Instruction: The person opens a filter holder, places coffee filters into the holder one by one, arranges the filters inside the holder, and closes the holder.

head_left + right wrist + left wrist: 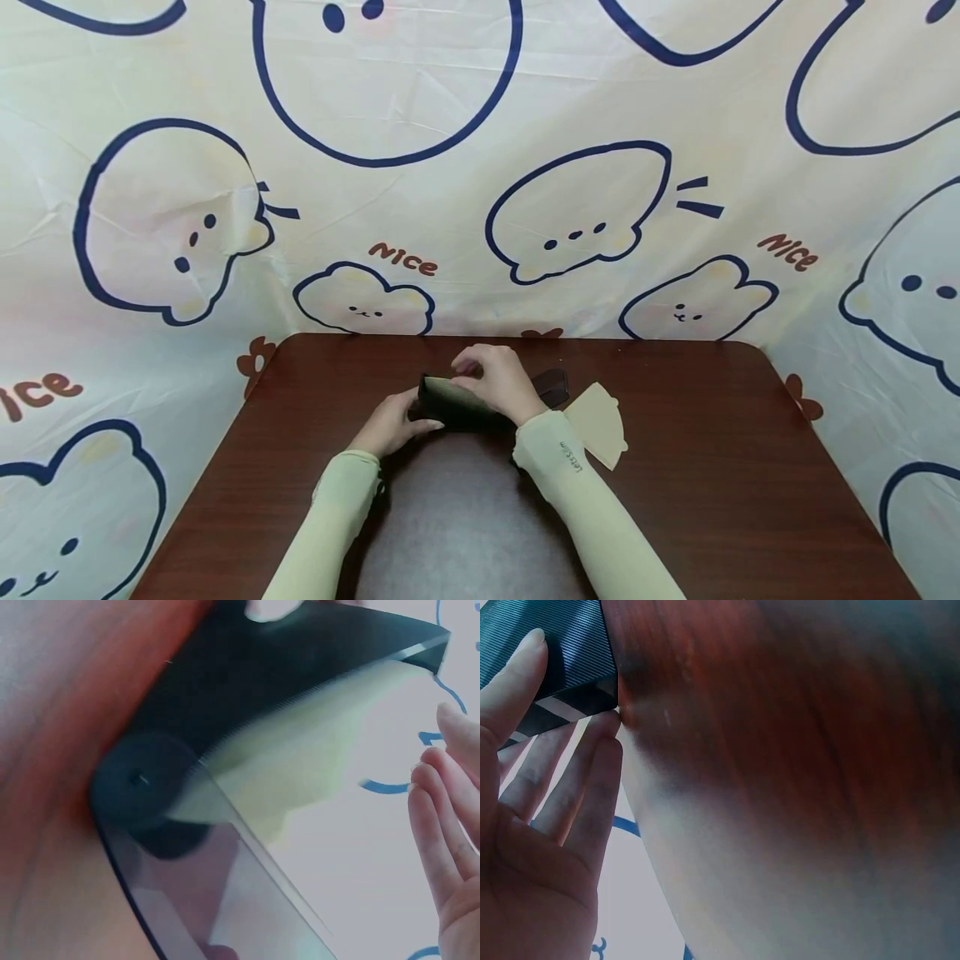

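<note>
A black holder [461,410] with a ribbed face lies tilted near the back middle of the table. My left hand [390,423] grips its left end, thumb [521,671] on the ribbed face and fingers on the opposite side. From the holder's opening a cream coffee filter paper [300,754] sticks out in the right wrist view. A clear lid [262,900], joined at a round hinge [142,780], stands swung away from the opening. Just over the opening, my right hand [497,383] has loosely bent fingers with nothing between them.
Fan-shaped cream filter paper [600,427] lies flat on the table, right of the holder and beside my right sleeve. Beneath everything is a dark brown wooden table [712,483]. A cloth [450,208] printed with cartoon faces hangs behind its back edge and along both sides.
</note>
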Motion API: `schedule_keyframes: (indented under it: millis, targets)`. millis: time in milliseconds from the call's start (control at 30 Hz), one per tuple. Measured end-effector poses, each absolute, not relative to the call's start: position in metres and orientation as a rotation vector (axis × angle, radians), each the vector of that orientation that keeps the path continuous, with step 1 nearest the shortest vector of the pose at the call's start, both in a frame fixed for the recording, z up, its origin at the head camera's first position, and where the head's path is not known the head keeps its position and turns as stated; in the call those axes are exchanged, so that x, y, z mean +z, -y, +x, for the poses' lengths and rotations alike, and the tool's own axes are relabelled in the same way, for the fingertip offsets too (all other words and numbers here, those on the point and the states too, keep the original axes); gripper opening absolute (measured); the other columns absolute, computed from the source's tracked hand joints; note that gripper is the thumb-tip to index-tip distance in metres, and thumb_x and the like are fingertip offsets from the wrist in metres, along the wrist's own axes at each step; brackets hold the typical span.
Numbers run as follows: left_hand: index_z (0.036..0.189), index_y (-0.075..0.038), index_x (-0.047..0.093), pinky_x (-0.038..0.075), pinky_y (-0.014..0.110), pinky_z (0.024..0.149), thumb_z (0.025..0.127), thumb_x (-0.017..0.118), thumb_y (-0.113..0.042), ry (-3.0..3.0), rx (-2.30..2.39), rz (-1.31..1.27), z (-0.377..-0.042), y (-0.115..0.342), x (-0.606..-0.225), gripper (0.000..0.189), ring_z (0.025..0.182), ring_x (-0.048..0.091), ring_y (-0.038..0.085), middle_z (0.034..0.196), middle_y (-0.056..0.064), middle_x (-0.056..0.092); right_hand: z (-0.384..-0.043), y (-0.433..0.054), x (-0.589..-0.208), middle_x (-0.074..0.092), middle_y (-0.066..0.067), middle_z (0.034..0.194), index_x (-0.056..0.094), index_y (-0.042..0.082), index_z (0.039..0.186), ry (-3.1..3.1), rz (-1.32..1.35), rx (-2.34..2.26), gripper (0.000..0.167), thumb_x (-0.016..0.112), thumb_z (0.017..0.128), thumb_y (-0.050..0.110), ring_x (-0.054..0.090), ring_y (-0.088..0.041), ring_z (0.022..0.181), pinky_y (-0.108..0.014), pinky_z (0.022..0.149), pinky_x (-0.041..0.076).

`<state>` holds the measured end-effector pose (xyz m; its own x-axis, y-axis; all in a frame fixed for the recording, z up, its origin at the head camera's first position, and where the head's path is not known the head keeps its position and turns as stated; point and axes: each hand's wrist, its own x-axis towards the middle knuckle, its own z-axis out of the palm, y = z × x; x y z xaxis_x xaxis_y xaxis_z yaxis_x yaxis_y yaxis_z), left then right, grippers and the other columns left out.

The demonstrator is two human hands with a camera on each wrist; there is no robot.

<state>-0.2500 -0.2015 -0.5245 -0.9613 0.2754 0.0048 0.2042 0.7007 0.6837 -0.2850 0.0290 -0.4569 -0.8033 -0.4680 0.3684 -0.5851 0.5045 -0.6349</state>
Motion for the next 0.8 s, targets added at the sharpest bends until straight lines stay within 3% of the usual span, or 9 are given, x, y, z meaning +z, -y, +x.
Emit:
schedule_keyframes:
  millis: [333,800]
  targets:
    - [0.128,-0.020,0.067,0.056,0.049,0.096,0.090,0.083,-0.029,-2.808,1.101,0.391,-0.250,0.201,-0.525,0.042,0.109,0.069,0.024,0.116,0.001,0.074,-0.279,-0.061,-0.427,0.079,-0.003,0.098,0.079,0.013,0.105,2.496,0.839,1.197,0.018,0.084,0.089,0.020,0.072,-0.014,0.088,-0.038,0.081,0.061]
    - [0.131,-0.019,0.066,0.055,0.051,0.096,0.091,0.081,-0.031,-2.803,1.098,0.408,-0.250,0.203,-0.526,0.045,0.113,0.068,0.027,0.120,0.003,0.073,-0.282,-0.130,-0.406,0.077,-0.003,0.107,0.077,0.015,0.112,2.555,0.570,1.165,0.019,0.077,0.096,0.026,0.072,-0.020,0.096,-0.042,0.087,0.059]
